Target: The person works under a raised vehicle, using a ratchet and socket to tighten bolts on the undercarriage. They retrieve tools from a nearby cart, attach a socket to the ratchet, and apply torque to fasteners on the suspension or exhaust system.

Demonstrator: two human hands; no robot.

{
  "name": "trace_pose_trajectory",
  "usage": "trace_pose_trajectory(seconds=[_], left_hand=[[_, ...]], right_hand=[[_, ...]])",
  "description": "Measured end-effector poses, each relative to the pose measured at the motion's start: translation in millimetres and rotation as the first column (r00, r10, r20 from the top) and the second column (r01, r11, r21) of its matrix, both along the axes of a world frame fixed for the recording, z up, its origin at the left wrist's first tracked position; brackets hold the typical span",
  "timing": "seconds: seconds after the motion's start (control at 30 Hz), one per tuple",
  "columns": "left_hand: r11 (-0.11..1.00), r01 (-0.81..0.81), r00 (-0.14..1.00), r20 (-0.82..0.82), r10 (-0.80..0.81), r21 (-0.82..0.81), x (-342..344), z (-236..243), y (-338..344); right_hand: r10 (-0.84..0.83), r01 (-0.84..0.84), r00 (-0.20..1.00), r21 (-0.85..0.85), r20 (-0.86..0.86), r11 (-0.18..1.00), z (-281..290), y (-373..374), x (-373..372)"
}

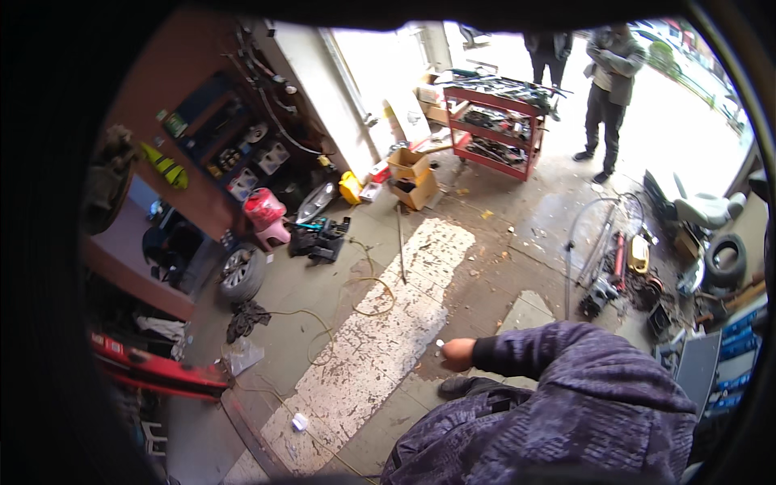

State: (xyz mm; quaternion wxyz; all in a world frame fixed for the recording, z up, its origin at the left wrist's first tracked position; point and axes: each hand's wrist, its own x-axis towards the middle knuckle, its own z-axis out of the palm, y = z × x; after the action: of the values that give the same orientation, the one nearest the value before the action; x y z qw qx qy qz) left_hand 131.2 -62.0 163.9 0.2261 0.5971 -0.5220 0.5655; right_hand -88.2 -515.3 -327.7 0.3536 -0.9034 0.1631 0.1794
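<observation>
A right hand (459,354) reaches out low in the workshop, with a small white bit (440,343) at its finger end.
From where I stand, the hand is right of the centre bottom, in a dark patterned sleeve (525,349); its fingers look curled, but I cannot tell how far, nor if they grip the bit or are only beside it. The left hand I do not see. Just below the hand is a dark shoe (455,388). A worn white strip (404,323) crosses the floor from lower left to centre, and a white lump (300,422) lies at its lower end. Farther, at left, there is a wheel (241,273); at upper centre, an open box (414,190) and a red trolley (531,158) full of tools. Two people (612,97) stand behind, upper right.
</observation>
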Motion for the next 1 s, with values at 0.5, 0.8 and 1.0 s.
trace_pose_trajectory(seconds=[0.5, 0.8, 1.0], left_hand=[[0.384, 0.703, -0.237, -0.312, 0.92, 0.599, -58.8, -627.0, -62.5], [0.473, 0.517, -0.206, -0.433, 0.878, 0.713, -68.0, -618.0, -344.1], [0.672, 0.699, -0.356, -0.696, 0.623, 0.243, -63.2, -615.1, -544.7]], right_hand=[[-0.461, 0.487, 0.844, 0.031, -0.274, 0.873, -57.6, -127.8, -252.7], [-0.415, 0.42, 0.896, 0.001, -0.157, 0.907, -15.8, -385.6, -254.2], [-0.751, 0.728, 0.64, -0.186, -0.163, 0.66, -46.3, -555.8, -280.3]])
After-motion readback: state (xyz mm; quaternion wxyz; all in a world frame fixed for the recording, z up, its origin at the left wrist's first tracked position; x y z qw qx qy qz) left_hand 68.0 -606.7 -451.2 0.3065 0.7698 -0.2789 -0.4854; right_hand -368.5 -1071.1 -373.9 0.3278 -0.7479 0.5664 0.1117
